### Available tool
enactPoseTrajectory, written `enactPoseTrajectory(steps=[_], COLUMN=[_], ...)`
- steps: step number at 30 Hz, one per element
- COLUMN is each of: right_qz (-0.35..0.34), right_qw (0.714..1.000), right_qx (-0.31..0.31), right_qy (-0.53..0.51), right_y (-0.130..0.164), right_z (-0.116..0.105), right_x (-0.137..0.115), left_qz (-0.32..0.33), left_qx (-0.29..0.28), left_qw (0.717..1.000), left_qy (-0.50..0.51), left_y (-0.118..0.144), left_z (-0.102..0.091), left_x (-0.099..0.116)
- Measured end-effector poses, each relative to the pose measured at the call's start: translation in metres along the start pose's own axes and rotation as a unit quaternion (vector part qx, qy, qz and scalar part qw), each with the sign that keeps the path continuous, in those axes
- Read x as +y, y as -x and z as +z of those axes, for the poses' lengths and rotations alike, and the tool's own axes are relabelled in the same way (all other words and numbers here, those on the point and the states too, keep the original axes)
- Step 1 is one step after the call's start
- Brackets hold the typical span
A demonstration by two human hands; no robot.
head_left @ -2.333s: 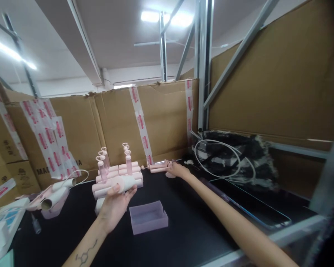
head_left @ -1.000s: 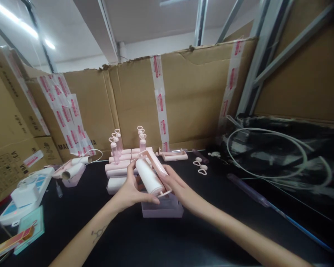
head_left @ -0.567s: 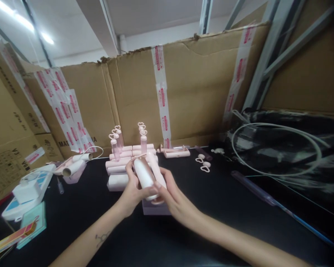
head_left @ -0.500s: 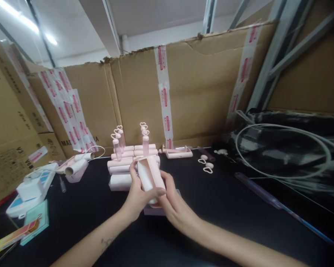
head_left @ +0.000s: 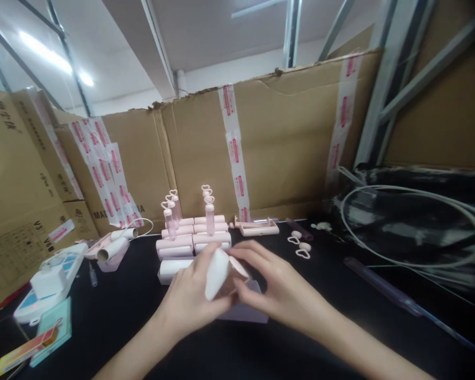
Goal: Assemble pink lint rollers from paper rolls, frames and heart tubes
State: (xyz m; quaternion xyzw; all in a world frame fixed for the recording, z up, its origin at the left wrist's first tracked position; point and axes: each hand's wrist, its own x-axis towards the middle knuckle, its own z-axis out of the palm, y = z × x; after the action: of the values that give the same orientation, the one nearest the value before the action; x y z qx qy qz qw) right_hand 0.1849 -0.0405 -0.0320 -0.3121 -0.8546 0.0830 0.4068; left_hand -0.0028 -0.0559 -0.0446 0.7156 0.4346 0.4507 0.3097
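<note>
gripping a white roll point(head_left: 217, 274) in the left hand point(head_left: 192, 290) with fingers wrapped round it, held up over the black worktop point(head_left: 122, 316). pinching the pink case point(head_left: 240, 268) right beside it with fingers of the right hand point(head_left: 283, 287), kinda blurry there. partly blocking a purple box point(head_left: 257, 315).

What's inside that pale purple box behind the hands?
The purple box shows its near wall; the left hand and right hand cover much of its inside, so I can't tell what it holds.

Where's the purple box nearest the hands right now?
In the head view, the purple box is on the black table, low and just right of centre, partly hidden by the left hand and right hand.
</note>
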Motion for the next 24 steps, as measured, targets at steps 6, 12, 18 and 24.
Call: enactPoseTrajectory(steps=[6, 12, 18, 24], right_qz=[-0.026, -0.038, -0.032, 0.017], right_qw=[0.995, 0.988, 0.988, 0.984], right_qx=[-0.064, -0.144, -0.15, -0.16], right_qy=[0.07, 0.036, -0.005, -0.071], right_y=[0.004, -0.002, -0.001, -0.001], right_z=[0.004, -0.005, -0.006, -0.004], right_x=[0.01, 0.017, 0.018, 0.018], left_qz=[0.037, 0.053, 0.06, 0.053], left_qx=[-0.014, -0.08, -0.107, -0.113], left_qw=[0.993, 0.975, 0.974, 0.979], left_qy=[-0.11, -0.2, -0.189, -0.159], left_y=[0.005, 0.002, 0.005, 0.007], left_z=[0.006, 0.001, -0.004, -0.008], left_x=[-0.012, -0.006, 0.005, 0.007])
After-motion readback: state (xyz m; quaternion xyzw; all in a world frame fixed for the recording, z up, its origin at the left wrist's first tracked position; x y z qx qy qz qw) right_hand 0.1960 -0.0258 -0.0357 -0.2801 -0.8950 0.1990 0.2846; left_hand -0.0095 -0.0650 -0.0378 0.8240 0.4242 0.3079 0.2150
